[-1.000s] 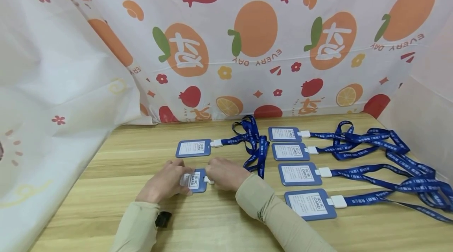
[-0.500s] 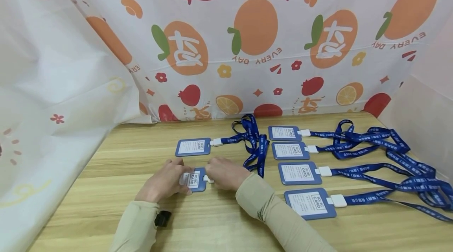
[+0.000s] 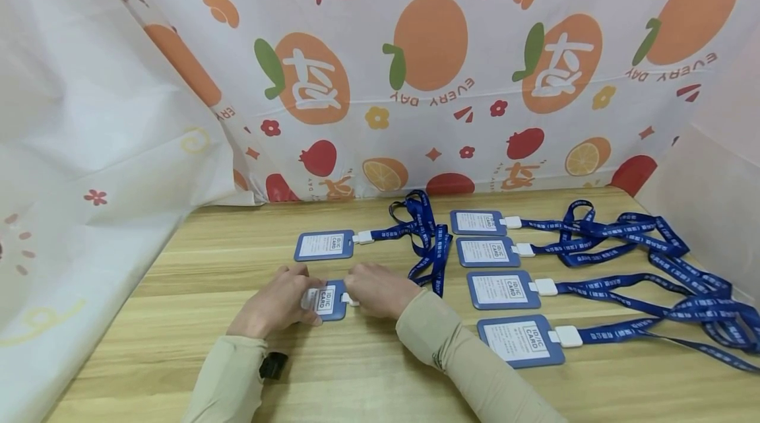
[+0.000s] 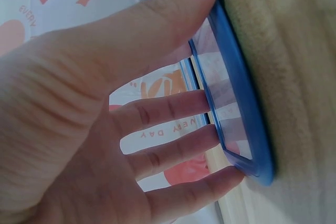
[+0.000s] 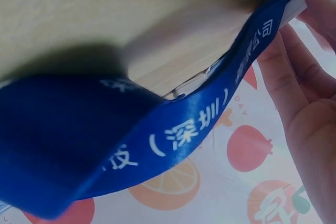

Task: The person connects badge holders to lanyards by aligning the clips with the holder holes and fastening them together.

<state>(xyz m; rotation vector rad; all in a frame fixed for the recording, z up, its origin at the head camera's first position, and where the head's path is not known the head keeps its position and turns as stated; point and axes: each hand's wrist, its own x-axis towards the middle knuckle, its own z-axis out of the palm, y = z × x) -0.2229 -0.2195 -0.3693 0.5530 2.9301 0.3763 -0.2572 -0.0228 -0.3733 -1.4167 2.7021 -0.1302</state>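
Observation:
A blue ID card holder [image 3: 338, 301] lies flat on the wooden table in the head view. My left hand [image 3: 276, 303] grips it across its width, covering its left part. In the left wrist view, the thumb is on one long edge of the holder [image 4: 245, 103] and the fingertips touch the opposite edge. My right hand [image 3: 378, 291] pinches the white clip [image 3: 351, 301] at the holder's right end. From that clip a blue lanyard [image 5: 184, 132] with white lettering runs out under the right hand in the right wrist view.
Behind the hands lies another card holder [image 3: 324, 246] with its bunched lanyard [image 3: 424, 231]. Several holders are lined up to the right, the nearest holder [image 3: 521, 342] beside my right sleeve, their lanyards [image 3: 712, 307] tangled toward the right wall. A fruit-print cloth [image 3: 439, 139] backs the table.
Both hands keep their hold on the card holder and its clip, with almost no movement. The head view has shifted very slightly.

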